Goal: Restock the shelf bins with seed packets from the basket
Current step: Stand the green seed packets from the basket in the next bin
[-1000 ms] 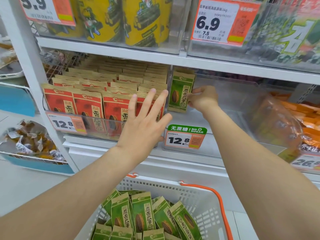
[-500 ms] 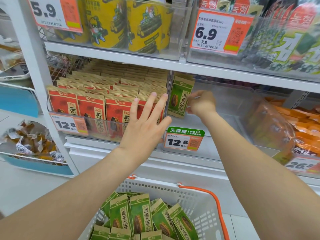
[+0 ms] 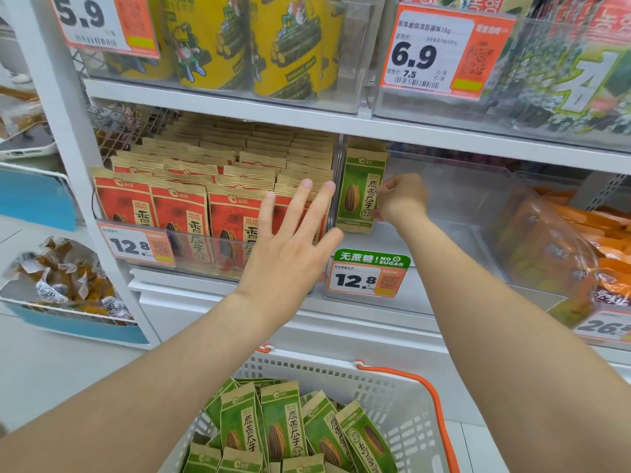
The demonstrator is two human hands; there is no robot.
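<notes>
The right hand [image 3: 401, 199] pinches the right edge of a green seed packet [image 3: 360, 191], upright against the left wall of the clear bin [image 3: 461, 203]. At its 8 o'clock the left hand [image 3: 290, 244] lies spread wide before the red packets [image 3: 181, 216]. The packet is flat and kraft-topped, with a striped seed printed on it. Barely begun, I judge: the bin looks nearly bare, and the basket [image 3: 396, 380] at 6 o'clock is heaped.

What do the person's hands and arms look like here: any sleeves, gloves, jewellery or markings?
The left hand and right hand are bare, with no gloves, rings, watch or bracelet visible. Both arms are uncovered right to the frame edge, so no sleeve shows. No tattoos or markings can be seen. The left hand's nails look short and unpainted; the right hand's nails are hidden.
</notes>
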